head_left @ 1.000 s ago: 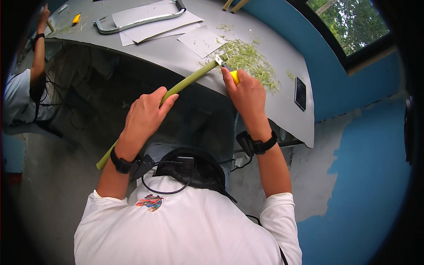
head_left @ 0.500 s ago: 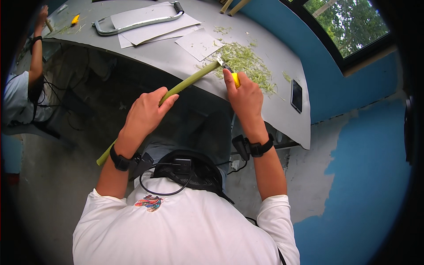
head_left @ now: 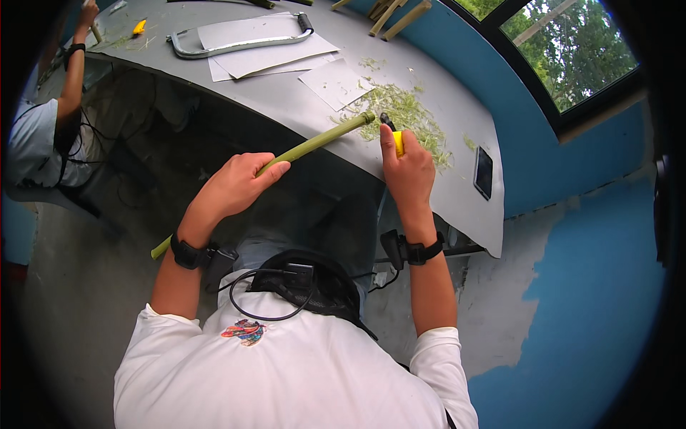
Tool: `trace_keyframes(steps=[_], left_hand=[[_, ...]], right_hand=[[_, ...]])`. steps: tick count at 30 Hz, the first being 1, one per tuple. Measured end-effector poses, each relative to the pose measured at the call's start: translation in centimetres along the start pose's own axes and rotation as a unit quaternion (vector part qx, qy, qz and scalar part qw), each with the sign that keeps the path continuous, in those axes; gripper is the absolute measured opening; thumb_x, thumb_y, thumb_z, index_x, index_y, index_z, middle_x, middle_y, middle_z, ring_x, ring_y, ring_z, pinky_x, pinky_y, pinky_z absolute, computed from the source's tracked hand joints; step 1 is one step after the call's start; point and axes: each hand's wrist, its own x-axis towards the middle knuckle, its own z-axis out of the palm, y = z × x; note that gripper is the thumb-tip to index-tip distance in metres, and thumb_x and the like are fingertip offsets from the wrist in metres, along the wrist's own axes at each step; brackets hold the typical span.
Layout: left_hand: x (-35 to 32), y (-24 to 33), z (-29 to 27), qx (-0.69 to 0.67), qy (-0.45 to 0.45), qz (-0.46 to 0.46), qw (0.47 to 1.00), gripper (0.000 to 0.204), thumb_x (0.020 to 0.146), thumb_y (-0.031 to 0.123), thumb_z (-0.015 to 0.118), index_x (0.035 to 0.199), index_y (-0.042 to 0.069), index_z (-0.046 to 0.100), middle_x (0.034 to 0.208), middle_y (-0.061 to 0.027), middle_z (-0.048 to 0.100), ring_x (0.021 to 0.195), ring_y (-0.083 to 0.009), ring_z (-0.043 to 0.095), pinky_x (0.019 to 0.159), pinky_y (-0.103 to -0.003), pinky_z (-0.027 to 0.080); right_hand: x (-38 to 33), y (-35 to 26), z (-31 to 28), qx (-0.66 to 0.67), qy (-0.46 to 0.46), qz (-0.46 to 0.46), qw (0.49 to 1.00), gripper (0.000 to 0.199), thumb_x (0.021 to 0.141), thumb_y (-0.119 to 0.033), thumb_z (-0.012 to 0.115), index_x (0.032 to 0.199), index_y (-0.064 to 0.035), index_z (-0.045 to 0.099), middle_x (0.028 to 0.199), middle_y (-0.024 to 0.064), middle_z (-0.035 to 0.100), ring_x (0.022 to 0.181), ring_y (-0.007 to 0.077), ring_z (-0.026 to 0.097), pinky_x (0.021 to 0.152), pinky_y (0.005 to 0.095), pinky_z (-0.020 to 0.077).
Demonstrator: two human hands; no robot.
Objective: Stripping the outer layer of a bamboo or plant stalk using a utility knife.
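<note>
Viewed from my remote station through the head camera, the left hand (head_left: 232, 186) is closed on a green stick (head_left: 321, 139); its fingers wrap the shaft, the thumb lying along the upper side. The stick slants, its lower end showing beyond the left forearm, clear of the counter (head_left: 286, 96), and its upper end reaching in over the near edge. Whether it bears on that edge I cannot tell.

The right hand (head_left: 409, 168) grips a knife (head_left: 398, 143) with a yellow handle and a dark front part, the fingers curled round the handle and the thumb raised along it. I note the knife just beside the upper end of the stick, a narrow gap showing between them. Its cutting edge is too small to make out.

I record pale green shavings (head_left: 411, 118) heaped behind the knife, towards the right end of the counter. A phone (head_left: 484, 172) lies close to the right edge, above the near right corner. A small sheet (head_left: 336, 84) lies left of the shavings; further left, a saw frame (head_left: 246, 47) lies across larger sheets (head_left: 286, 56). Cut sticks (head_left: 407, 19) stand at the far edge. At the left end, I observe a co-worker's hand (head_left: 87, 13) raised.
</note>
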Motion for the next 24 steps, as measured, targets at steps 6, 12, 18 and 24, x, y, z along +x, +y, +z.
trace_keyframes(steps=[6, 12, 18, 24], left_hand=[[0.1, -0.4, 0.6, -0.001, 0.013, 0.011, 1.0, 0.058, 0.118, 0.049, 0.061, 0.091, -0.002, 0.058, 0.072, -0.0119, 0.045, 0.067, -0.0253, 0.041, 0.063, -0.044, 0.041], [0.4, -0.7, 0.9, -0.025, -0.004, -0.008, 1.0, 0.058, 0.119, 0.051, 0.059, 0.089, 0.002, 0.058, 0.072, -0.0039, 0.048, 0.067, -0.0163, 0.044, 0.062, -0.038, 0.042], [0.9, -1.2, 1.1, -0.121, -0.053, -0.032, 0.991, 0.058, 0.121, 0.053, 0.057, 0.084, 0.009, 0.056, 0.07, 0.0066, 0.046, 0.065, -0.0051, 0.044, 0.058, -0.028, 0.039], [0.7, -0.5, 1.2, -0.109, -0.044, -0.055, 0.992, 0.061, 0.121, 0.055, 0.056, 0.083, 0.007, 0.057, 0.068, 0.0062, 0.046, 0.064, -0.0059, 0.044, 0.058, -0.029, 0.04]], right_hand=[[-0.4, -0.7, -0.7, 0.002, -0.057, -0.064, 0.996, 0.062, 0.106, -0.059, 0.073, 0.076, -0.0066, 0.06, 0.063, 0.0172, 0.065, 0.058, 0.042, 0.067, 0.055, 0.0506, 0.0506], [-0.1, -0.5, -0.5, -0.017, -0.081, -0.069, 0.994, 0.063, 0.106, -0.063, 0.071, 0.078, -0.0068, 0.064, 0.064, 0.0173, 0.066, 0.06, 0.0419, 0.07, 0.055, 0.0502, 0.0521], [-0.3, 0.0, 0.2, -0.043, -0.057, -0.071, 0.995, 0.062, 0.107, -0.065, 0.07, 0.084, -0.0082, 0.066, 0.066, 0.0156, 0.069, 0.06, 0.0396, 0.071, 0.055, 0.0495, 0.0543], [-0.6, -0.5, 0.6, -0.066, -0.022, -0.064, 0.996, 0.059, 0.108, -0.063, 0.07, 0.084, -0.0087, 0.065, 0.066, 0.0137, 0.069, 0.059, 0.0378, 0.071, 0.053, 0.0469, 0.054]])
